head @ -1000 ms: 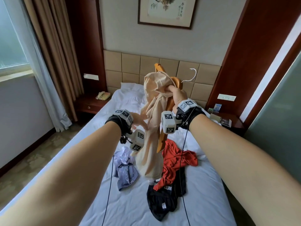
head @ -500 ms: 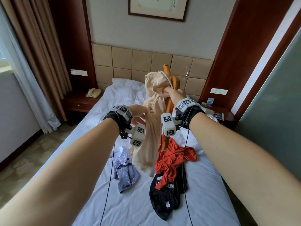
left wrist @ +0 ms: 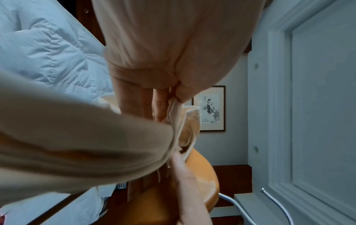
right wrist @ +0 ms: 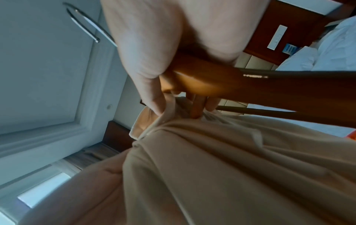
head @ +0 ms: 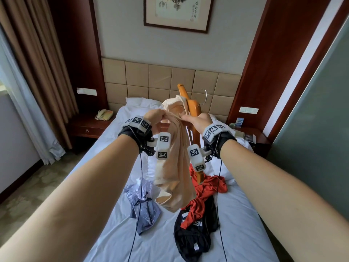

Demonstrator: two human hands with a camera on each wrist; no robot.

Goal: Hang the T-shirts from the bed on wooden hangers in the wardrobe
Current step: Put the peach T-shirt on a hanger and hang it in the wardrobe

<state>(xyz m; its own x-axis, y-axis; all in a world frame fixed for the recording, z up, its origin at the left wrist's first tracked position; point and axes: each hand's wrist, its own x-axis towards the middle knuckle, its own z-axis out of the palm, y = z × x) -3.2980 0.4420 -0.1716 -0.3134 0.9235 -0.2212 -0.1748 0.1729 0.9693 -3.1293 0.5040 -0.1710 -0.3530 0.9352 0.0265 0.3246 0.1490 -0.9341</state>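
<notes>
While beige T-shirt [head: 175,157] dangles over bed [head: 245,233], left hand [head: 154,120] bunches its fabric, right hand [head: 196,121] clamps wooden hanger [head: 192,110] plus collar. Looks like threading step, half done. Next: work hanger arm into shoulder. Other shirts wait on bed.

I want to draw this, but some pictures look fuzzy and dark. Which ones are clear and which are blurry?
Head view: bright and sharp, daylight on the bed, arms stretched wide by the lens. Left wrist view: dim and bluish, the beige T-shirt smeared close up, the wall picture fairly clear. Right wrist view: dim and blurriest, the wooden hanger streaked, one small glint on it.
</notes>
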